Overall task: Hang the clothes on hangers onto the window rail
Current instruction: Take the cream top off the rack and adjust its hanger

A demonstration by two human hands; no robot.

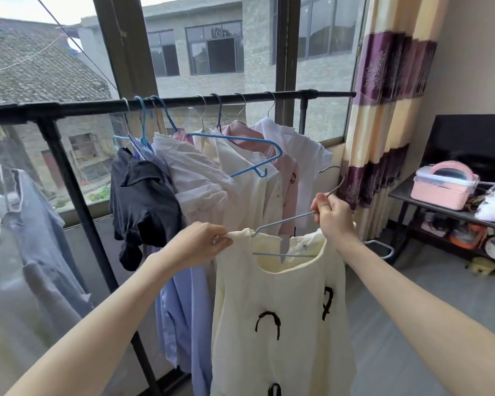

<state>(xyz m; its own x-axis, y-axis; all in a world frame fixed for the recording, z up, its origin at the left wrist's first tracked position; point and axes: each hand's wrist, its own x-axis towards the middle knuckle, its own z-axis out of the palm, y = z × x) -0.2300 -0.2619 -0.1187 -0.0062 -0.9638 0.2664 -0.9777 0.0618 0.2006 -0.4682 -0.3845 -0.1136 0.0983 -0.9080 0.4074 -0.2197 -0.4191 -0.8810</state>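
A cream top with black bows hangs in front of me on a thin grey wire hanger. My right hand grips the hanger at the base of its hook, which points up and right. My left hand pinches the top's left shoulder at the hanger's end. The black rail runs across the window above and beyond, carrying several garments on hangers: a dark one, a lilac one, white ones and a pink one. An empty blue hanger hangs tilted among them.
A striped yellow and purple curtain hangs at the rail's right end. A low black shelf to the right holds a pink box and white items. A blue shirt hangs at the far left. The rack's black upright stands left.
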